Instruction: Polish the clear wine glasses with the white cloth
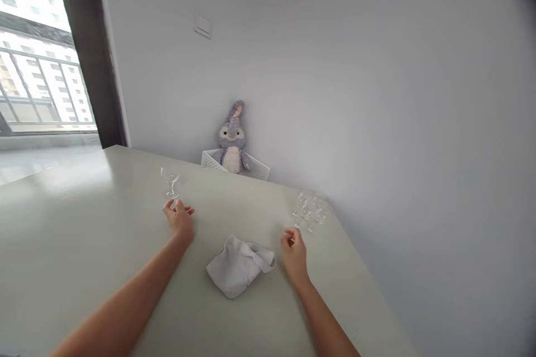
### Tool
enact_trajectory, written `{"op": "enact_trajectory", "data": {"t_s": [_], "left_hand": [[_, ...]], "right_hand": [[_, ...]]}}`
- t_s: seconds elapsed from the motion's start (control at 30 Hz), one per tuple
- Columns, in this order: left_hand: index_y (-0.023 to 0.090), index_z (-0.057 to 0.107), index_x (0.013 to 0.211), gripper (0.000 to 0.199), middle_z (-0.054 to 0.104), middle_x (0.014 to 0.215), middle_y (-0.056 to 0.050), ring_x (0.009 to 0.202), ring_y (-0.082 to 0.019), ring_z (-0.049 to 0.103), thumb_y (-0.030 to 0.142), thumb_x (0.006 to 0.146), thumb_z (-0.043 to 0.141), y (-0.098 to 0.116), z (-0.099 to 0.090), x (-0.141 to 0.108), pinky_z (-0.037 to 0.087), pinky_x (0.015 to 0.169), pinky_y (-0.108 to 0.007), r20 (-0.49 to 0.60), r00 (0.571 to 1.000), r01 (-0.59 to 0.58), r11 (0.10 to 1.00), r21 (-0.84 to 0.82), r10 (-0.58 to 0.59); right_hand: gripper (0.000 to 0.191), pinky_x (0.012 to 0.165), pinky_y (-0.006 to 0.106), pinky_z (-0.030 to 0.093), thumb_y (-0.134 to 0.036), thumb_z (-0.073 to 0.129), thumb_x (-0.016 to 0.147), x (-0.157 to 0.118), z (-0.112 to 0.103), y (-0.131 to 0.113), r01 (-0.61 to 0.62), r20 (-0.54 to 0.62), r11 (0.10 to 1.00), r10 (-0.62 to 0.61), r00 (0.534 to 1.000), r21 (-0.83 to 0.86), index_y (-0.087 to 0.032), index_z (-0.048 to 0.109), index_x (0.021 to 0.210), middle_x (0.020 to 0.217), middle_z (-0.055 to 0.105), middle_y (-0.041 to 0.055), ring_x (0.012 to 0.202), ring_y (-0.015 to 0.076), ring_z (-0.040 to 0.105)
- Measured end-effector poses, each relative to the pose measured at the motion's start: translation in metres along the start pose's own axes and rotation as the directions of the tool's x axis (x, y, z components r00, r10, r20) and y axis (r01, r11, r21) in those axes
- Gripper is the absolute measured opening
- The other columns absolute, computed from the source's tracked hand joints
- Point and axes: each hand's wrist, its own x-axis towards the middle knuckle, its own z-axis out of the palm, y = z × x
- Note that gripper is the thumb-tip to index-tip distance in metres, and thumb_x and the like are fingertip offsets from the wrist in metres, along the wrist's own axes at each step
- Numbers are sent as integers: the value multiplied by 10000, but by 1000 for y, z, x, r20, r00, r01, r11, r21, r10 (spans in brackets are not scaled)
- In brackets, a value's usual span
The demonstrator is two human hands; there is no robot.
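Note:
A clear stemmed glass (170, 178) stands upright toward the back left of the table. Just in front of its foot is my left hand (180, 218), its fingers loosely spread and nothing seen in them; I cannot tell whether a fingertip touches the foot. A crumpled light-grey cloth (238, 268) lies between my forearms. To its right, my right hand (294, 252) is loosely curled, with a gap between thumb and fingers and no object visible there. Close beyond it stands a cluster of several clear stemmed glasses (310, 207), overlapping one another.
The pale green table (226, 323) has a right edge running along the wall. Beyond its back edge, a grey plush rabbit (232, 142) sits in a white perforated basket (260, 169). A light switch (203, 24) is on the wall; a bright window opening is at left.

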Motion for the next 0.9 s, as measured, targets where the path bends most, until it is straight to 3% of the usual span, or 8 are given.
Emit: {"op": "enact_trajectory", "data": {"t_s": [0.1, 0.2, 0.27, 0.37, 0.47, 0.57, 0.77, 0.9], "left_hand": [[247, 368, 1046, 285, 443, 791, 30, 537, -50, 506, 338, 780, 417, 0, 0, 4, 436, 502, -175, -8, 999, -35, 999, 22, 35], [241, 378, 1057, 298, 449, 791, 31, 526, -48, 499, 342, 780, 423, -2, 3, 5, 429, 502, -175, -3, 999, -51, 998, 30, 51], [236, 385, 1065, 306, 454, 774, 33, 515, -48, 493, 344, 782, 426, -3, 5, 4, 425, 503, -177, -1, 999, -51, 998, 27, 51], [230, 396, 1073, 312, 462, 755, 33, 515, -50, 491, 336, 783, 435, -5, 6, 2, 423, 509, -177, -3, 999, -38, 999, 3, 38], [238, 408, 1074, 316, 478, 771, 25, 525, -52, 497, 336, 778, 456, -5, 5, 0, 427, 511, -177, -8, 1000, 1, 999, -50, -2], [273, 361, 1134, 350, 498, 828, 9, 559, -56, 521, 366, 802, 423, 0, 3, 7, 458, 552, -190, -8, 996, 89, 984, -151, -91], [239, 112, 1283, 476, 551, 905, -89, 700, -131, 609, 465, 867, 162, 27, 2, 50, 507, 619, -275, 119, 927, 374, 850, -370, -356], [251, 102, 1271, 511, 552, 960, -130, 768, -174, 620, 537, 848, 128, 43, 7, 73, 514, 618, -321, 210, 882, 470, 760, -448, -421]], "right_hand": [[200, 561, 226, 405, -331, 420, 825, -31, 16, -46, 252, 172, 964, -263, 949, 88, -184, 502, 934, 675, 545, -7, 566, 125, 511], [253, 586, 259, 403, -420, 445, 821, -59, 31, -76, 544, 445, 839, -479, 757, -22, -198, 563, 845, 750, 578, 32, 623, 152, 535], [351, 594, 300, 412, -522, 523, 740, -72, 42, -79, 642, 533, 755, -493, 688, -131, -194, 589, 848, 826, 593, 73, 673, 200, 554], [458, 594, 344, 429, -518, 596, 674, -77, 57, -68, 656, 541, 712, -458, 705, -252, -180, 587, 983, 901, 595, 115, 720, 257, 568], [280, 606, 337, 434, -271, 526, 761, -71, 68, -52, 662, 527, 708, -476, 705, -246, -197, 587, 1025, 884, 597, 97, 726, 243, 576], [258, 586, 301, 426, -139, 463, 748, -65, 70, -43, 634, 506, 748, -476, 719, -197, -220, 619, 937, 802, 589, 61, 680, 204, 568], [192, 564, 264, 390, -251, 427, 829, -61, 57, -39, 402, 384, 907, -418, 823, 126, -212, 587, 730, 668, 524, 15, 620, 163, 502], [216, 581, 268, 389, -284, 422, 843, -60, 45, -44, 301, 356, 884, -427, 831, 359, -211, 567, 700, 694, 525, 25, 632, 165, 481]]}}
